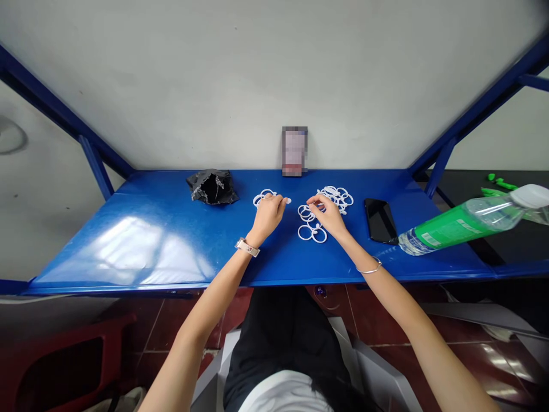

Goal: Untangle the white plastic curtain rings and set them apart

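Note:
My left hand [268, 216] is closed, its fingers curled over a small group of white plastic rings [258, 197] on the blue table. By its thumb and fingertips a small rounded white end [288, 201] shows, apparently part of a ring in the fingers. Across from it, my right hand [329, 214] has thumb and index finger pinched together just above a looser pile of white rings [343, 197]. Whatever lies between those fingertips is too small to make out. In front of the right hand, a pair of joined rings [312, 233] lies flat.
A crumpled black plastic bag [212, 187] lies open at the back left. A blurred upright phone-like panel [294, 151] leans on the wall. At right are a black phone [381, 220] and a green-labelled bottle [458, 226]. Blue metal struts [96, 160] flank the table [171, 217].

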A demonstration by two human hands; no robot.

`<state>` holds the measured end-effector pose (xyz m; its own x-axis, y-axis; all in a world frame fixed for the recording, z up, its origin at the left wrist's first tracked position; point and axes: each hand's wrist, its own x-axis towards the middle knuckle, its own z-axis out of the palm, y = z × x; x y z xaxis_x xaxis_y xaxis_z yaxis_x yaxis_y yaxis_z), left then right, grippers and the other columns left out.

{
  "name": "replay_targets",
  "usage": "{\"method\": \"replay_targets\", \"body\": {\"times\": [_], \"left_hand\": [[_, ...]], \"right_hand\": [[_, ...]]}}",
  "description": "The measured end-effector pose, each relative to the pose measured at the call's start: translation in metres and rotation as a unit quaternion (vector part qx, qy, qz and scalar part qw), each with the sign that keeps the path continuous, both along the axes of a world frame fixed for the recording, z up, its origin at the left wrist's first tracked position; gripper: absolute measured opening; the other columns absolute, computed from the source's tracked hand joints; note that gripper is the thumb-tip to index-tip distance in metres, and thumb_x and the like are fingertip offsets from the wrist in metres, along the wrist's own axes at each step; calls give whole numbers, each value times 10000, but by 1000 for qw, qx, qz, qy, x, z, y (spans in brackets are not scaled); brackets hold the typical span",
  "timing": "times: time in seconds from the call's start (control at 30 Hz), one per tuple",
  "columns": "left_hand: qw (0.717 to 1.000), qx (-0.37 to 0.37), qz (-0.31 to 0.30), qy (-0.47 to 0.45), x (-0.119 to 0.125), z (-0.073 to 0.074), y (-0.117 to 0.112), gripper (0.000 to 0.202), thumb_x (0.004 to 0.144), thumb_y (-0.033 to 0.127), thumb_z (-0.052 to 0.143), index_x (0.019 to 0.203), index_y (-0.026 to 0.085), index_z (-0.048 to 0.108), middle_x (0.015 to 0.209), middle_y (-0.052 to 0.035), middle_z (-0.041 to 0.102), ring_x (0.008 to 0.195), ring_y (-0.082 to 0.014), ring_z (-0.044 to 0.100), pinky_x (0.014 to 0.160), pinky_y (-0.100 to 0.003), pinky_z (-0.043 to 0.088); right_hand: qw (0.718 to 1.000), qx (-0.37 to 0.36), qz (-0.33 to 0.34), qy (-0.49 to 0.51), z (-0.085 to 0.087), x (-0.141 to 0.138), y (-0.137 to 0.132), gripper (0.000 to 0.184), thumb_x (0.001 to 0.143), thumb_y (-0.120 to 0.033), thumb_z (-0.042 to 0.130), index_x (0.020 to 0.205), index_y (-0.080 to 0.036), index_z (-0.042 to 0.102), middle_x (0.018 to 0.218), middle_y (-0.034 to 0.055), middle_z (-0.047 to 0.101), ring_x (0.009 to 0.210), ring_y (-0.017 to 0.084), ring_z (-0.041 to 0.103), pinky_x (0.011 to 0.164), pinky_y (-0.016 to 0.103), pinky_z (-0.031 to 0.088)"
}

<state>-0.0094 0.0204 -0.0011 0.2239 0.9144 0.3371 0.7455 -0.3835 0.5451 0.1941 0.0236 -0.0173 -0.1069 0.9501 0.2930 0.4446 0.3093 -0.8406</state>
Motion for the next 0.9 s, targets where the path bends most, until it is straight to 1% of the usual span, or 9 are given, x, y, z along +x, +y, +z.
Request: {"method": "replay_targets", "body": {"times": [0.13, 0.2, 0.3, 0.4, 0.5, 0.6, 0.67, 0.77, 0.9], "left_hand": [[986, 22, 66, 149, -2, -5, 3, 243, 995, 232, 442, 814, 156, 586, 900, -165, 649, 1009, -327, 556, 830, -411, 398], [981, 29, 89, 171, -2, -7, 2, 185, 978, 217, 468, 886, 141, 610, 994, -190, 638, 1062, -348, 539, 852, -431, 404], [982, 62, 91, 153, -1, -8, 1, 135, 961, 205, 493, 972, 149, 615, 1115, -190, 599, 1106, -340, 508, 871, -435, 410], [993, 86, 28, 70, 1, -9, -1, 136, 972, 244, 505, 982, 175, 622, 1090, -139, 595, 1087, -290, 504, 909, -408, 412], [996, 70, -50, -22, 5, -12, -2, 165, 971, 299, 535, 1009, 174, 636, 1037, -105, 601, 1045, -251, 511, 973, -395, 395], [990, 17, -97, -102, 8, -12, -2, 183, 955, 320, 561, 967, 166, 659, 1000, -91, 623, 991, -229, 528, 951, -365, 397], [979, -47, -115, -159, 9, -12, -2, 225, 943, 358, 571, 882, 164, 668, 926, -76, 644, 893, -206, 547, 842, -320, 414], [942, -159, -145, -257, 8, -10, 0, 359, 896, 494, 608, 815, 149, 662, 828, -62, 666, 745, -166, 550, 701, -277, 392], [861, -286, -184, -377, 7, -9, 1, 488, 770, 608, 710, 817, 133, 608, 738, -49, 670, 702, -144, 576, 705, -267, 409]], "right_hand": [[964, 84, -39, -248, -9, 5, 0, 116, 860, -217, 555, 921, -195, 652, 1013, 125, 682, 1064, 334, 556, 918, 497, 433], [946, 89, -38, -310, -14, 5, -1, 121, 879, -221, 555, 929, -187, 659, 1036, 149, 673, 1070, 359, 535, 885, 508, 430], [935, 102, -33, -337, -17, 5, -2, 146, 909, -221, 520, 885, -195, 662, 1008, 151, 667, 1039, 350, 528, 841, 484, 429], [944, 117, -36, -308, -13, 3, -2, 159, 922, -246, 518, 847, -206, 653, 959, 130, 657, 1011, 325, 533, 843, 459, 427], [966, 125, 9, -224, -4, -1, -4, 150, 934, -261, 513, 848, -221, 629, 912, 88, 650, 949, 275, 549, 854, 419, 436], [979, 126, 50, -152, 2, -7, -8, 129, 928, -266, 523, 839, -224, 607, 880, 61, 641, 864, 232, 551, 827, 378, 433], [985, 118, 57, -115, 4, -10, -10, 116, 913, -265, 543, 829, -221, 610, 825, 43, 619, 777, 204, 538, 769, 352, 421], [994, 74, 58, -50, 5, -13, -13, 109, 887, -294, 595, 814, -222, 629, 699, 3, 570, 641, 163, 492, 667, 315, 384], [991, -42, 99, 78, 8, -13, -12, 236, 826, -445, 686, 844, -215, 632, 639, -14, 595, 571, 135, 497, 566, 274, 352]]}}
